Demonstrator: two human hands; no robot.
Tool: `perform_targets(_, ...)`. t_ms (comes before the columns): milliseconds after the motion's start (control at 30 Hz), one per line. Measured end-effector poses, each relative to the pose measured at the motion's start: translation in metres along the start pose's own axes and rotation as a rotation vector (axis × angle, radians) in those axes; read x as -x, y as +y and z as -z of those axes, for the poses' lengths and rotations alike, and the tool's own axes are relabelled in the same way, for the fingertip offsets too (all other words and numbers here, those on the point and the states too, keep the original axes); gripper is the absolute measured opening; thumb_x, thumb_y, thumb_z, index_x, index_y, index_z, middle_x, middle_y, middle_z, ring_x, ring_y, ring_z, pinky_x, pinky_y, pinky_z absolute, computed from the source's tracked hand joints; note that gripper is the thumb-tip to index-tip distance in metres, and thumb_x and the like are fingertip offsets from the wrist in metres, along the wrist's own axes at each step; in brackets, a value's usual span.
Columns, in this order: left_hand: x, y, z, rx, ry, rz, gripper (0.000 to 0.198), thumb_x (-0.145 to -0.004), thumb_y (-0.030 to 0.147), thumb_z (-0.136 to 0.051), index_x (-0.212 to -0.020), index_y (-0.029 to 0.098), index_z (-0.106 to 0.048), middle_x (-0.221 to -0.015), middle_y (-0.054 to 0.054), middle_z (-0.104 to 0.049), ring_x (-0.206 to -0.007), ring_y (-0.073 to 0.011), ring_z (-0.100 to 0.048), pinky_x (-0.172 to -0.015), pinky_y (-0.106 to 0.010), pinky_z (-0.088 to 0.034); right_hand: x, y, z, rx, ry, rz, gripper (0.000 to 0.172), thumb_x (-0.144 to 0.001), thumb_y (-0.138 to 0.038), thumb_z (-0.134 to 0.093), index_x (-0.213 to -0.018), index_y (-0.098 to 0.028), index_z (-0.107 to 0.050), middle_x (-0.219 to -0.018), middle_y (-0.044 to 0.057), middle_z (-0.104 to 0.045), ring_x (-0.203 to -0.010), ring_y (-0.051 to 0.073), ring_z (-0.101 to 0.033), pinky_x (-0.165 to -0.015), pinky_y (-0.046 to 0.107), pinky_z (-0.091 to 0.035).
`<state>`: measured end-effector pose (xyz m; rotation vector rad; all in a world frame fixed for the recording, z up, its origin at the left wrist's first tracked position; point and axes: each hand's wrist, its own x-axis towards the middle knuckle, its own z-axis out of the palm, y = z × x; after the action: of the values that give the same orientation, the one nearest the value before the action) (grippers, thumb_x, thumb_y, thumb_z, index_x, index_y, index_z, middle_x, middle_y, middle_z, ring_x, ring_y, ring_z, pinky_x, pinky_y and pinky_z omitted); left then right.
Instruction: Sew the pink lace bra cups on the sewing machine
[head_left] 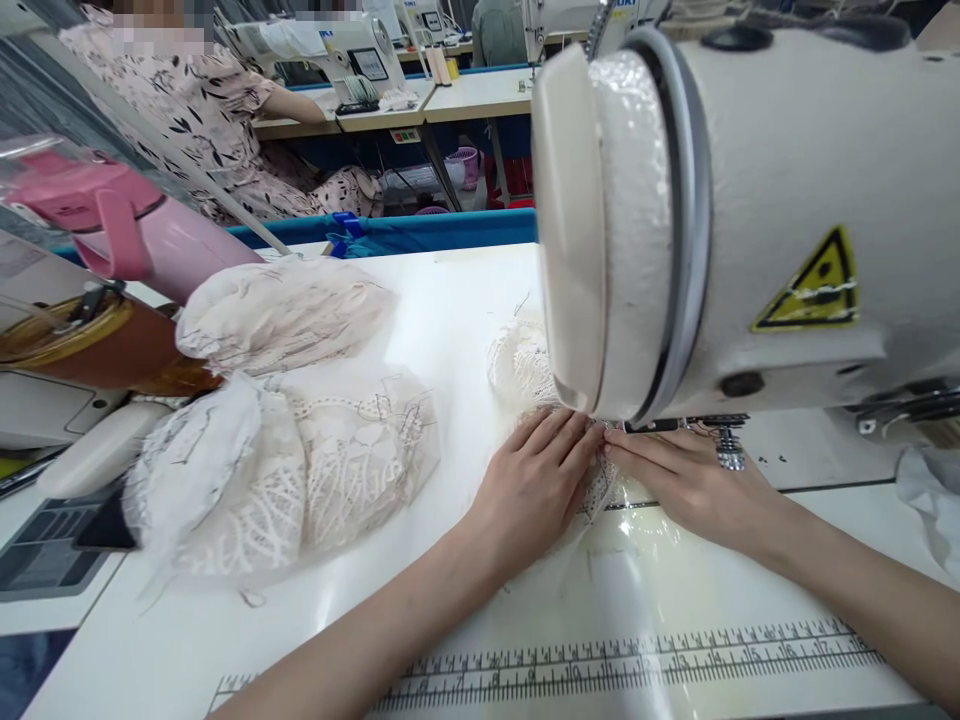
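A white lace piece (521, 365) lies under the head of a sewing machine (622, 230), part of it hidden by the machine and my fingers. My left hand (536, 480) is closed on this lace, fingers held together and pressing down. From the other side my right hand (694, 480) reaches in, its fingertips pinched at the lace edge and meeting those of my left hand. The needle area is hidden behind the machine head. Lace shows below the fingertips too, with loose thread ends around it.
Left of my hands lie several lace cups (360, 450) and a padded bundle (285, 310). Beyond them stand a pink tumbler (165, 235) and a brown tub (97, 340). A printed ruler (570, 670) runs along the front. A person (187, 110) sits at another machine behind.
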<state>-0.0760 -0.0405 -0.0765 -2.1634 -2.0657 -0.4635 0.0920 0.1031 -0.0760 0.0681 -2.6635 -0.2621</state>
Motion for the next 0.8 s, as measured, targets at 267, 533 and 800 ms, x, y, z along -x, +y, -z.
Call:
perform_targets(267, -0.0018, -0.0015, -0.0003, 0.007, 0.024, 0.002, 0.034, -0.096, 0.023, -0.039, -0.122, 0.015, -0.058, -0.129, -0.009, -0.061, -0.123, -0.0253, -0.054, -0.106, -0.046, -0.043, 0.0011, 0.0004, -0.0029, 0.014, -0.007, 0.000, 0.050, -0.078, 0.003, -0.042, -0.117, -0.018, -0.063, -0.120, 0.001, -0.067, -0.103, 0.017, -0.061, -0.057, 0.028, -0.046)
perform_targets(533, -0.0019, -0.0006, -0.0006, -0.019, 0.018, 0.014, 0.034, -0.096, 0.023, -0.039, -0.125, 0.015, -0.057, -0.130, -0.009, -0.060, -0.122, -0.0255, -0.055, -0.106, -0.046, -0.042, 0.0049, 0.0008, -0.0084, -0.049, -0.069, -0.039, 0.052, -0.080, -0.004, -0.046, -0.125, -0.024, -0.059, -0.124, 0.003, -0.064, -0.109, 0.021, -0.060, -0.074, 0.032, -0.053)
perform_targets(800, -0.0017, -0.0015, -0.0007, -0.017, 0.029, 0.008, 0.035, -0.096, 0.024, -0.042, -0.127, 0.015, -0.057, -0.132, -0.009, -0.058, -0.125, -0.0258, -0.052, -0.107, -0.045, -0.041, -0.0004, -0.0019, -0.0003, -0.031, -0.078, -0.054, 0.051, -0.079, 0.001, -0.046, -0.121, -0.023, -0.061, -0.122, 0.004, -0.065, -0.110, 0.020, -0.060, -0.074, 0.030, -0.052)
